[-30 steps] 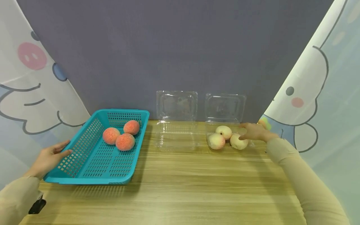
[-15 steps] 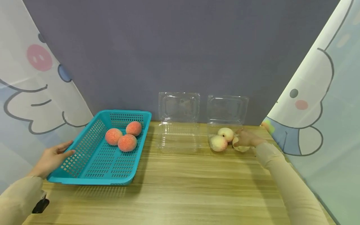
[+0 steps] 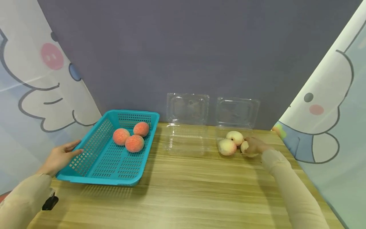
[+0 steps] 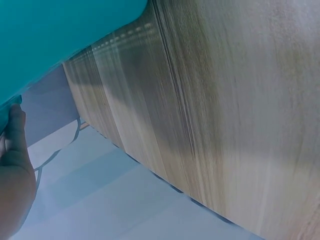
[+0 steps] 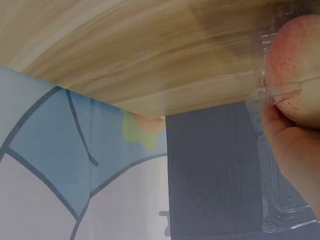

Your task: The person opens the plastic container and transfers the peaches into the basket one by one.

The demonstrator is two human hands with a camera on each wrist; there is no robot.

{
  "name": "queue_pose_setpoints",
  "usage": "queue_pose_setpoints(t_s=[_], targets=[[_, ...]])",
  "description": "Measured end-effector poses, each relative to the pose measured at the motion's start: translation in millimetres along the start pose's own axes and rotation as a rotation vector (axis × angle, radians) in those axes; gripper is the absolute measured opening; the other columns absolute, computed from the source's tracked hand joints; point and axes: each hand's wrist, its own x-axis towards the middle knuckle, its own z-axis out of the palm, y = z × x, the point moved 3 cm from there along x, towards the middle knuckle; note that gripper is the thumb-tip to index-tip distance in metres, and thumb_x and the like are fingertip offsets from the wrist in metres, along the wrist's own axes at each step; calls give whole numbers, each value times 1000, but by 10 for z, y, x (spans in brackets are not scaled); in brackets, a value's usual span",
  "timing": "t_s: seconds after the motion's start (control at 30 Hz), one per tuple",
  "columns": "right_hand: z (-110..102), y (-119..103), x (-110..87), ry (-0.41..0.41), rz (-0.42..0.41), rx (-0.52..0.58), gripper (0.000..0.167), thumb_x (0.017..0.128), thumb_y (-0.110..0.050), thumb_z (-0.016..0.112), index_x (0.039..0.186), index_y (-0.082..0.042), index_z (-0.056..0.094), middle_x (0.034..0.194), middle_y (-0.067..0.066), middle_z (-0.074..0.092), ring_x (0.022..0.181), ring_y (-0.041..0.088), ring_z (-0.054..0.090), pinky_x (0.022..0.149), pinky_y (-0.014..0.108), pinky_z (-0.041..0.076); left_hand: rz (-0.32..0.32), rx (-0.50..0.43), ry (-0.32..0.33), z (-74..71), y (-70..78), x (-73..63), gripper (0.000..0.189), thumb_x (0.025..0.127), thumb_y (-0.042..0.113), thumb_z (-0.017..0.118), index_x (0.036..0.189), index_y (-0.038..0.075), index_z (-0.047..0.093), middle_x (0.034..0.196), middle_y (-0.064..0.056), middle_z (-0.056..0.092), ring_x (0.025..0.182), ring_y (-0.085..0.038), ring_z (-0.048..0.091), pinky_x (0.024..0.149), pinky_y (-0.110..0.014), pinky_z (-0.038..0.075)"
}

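On the left of the head view, my left hand (image 3: 60, 157) grips the side rim of a turquoise plastic basket (image 3: 114, 180), which is raised off the table at its near side. Inside it lie three orange-pink peaches (image 3: 134, 143). At the right, my right hand (image 3: 255, 146) holds a pale yellow peach (image 3: 245, 147), its fingers around the fruit's far and right sides. That peach looks blushed pink in the right wrist view. Two more pale peaches (image 3: 227, 147) sit beside it in an open clear plastic clamshell box (image 3: 237, 112), whose edge crosses in front of the held peach.
Another open clear clamshell box (image 3: 187, 140) stands between the basket and the peach-filled box, its lid upright against the grey backdrop (image 3: 186, 57). Printed cartoon curtains (image 3: 317, 127) border the wooden table (image 3: 194, 190) on both sides.
My right hand has come down and to the left onto the rightmost pale peach and taken hold of it. The left hand keeps its grip on the basket. The whole head view has shifted slightly.
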Motion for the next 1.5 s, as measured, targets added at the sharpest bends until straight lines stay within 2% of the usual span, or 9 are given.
queue_pose_setpoints(t_s=[0.23, 0.4, 0.57, 0.77, 0.97, 1.2, 1.4, 1.5], targets=[[35, 116, -86, 84, -41, 21, 57, 66, -25, 75, 107, 9, 54, 94, 21, 61, 88, 38, 57, 75, 48, 49, 17, -26, -19, 43, 94, 61, 73, 94, 46, 43, 146, 3, 15, 142, -33, 22, 122, -58, 25, 87, -71, 31], [52, 140, -116, 87, -38, 38, 60, 65, -28, 78, 106, 8, 54, 90, 17, 61, 83, 31, 57, 71, 44, 48, 18, -35, -10, 62, 100, 52, 72, 94, 45, 44, 145, 3, 17, 143, -31, 23, 122, -58, 26, 88, -70, 33], [16, 99, -111, 72, -47, 44, 58, 66, -24, 75, 109, 9, 53, 93, 17, 62, 86, 33, 58, 73, 46, 49, 11, -40, -1, 52, 83, 40, 72, 94, 45, 44, 145, 2, 18, 143, -31, 22, 122, -57, 27, 88, -69, 34], [-54, 49, -76, 82, -87, 58, 58, 64, -20, 74, 108, 11, 53, 91, 17, 61, 82, 30, 57, 69, 42, 48, 6, -41, 2, 15, 55, 6, 72, 94, 45, 44, 145, 1, 18, 142, -34, 22, 121, -58, 27, 87, -69, 34], [-180, 21, -106, 43, -63, 100, 65, 64, -22, 76, 112, 11, 48, 95, 17, 59, 83, 28, 56, 70, 40, 49, 11, -35, 10, -2, 16, -14, 72, 94, 45, 44, 144, 1, 18, 142, -33, 22, 121, -58, 28, 86, -70, 34], [-305, -7, -220, 48, -54, 33, 77, 65, -29, 76, 122, 11, 45, 107, 24, 59, 93, 37, 57, 76, 48, 49, 10, -29, 16, 1, 14, -16, 71, 95, 44, 43, 144, 0, 18, 142, -32, 21, 120, -59, 27, 85, -70, 32], [-358, 22, -287, 55, -39, 59, 81, 68, -31, 75, 128, 12, 41, 118, 32, 53, 104, 47, 53, 82, 55, 47, 7, -27, 18, 3, 13, -11, 71, 94, 44, 43, 144, 0, 18, 142, -33, 21, 120, -59, 26, 85, -70, 33], [-400, 31, -311, 79, -20, 29, 81, 69, -35, 74, 129, 8, 42, 120, 30, 54, 107, 47, 52, 88, 61, 39, 4, -34, 15, 4, 11, -7, 71, 94, 44, 43, 144, 0, 18, 142, -34, 20, 120, -59, 26, 85, -70, 32]])
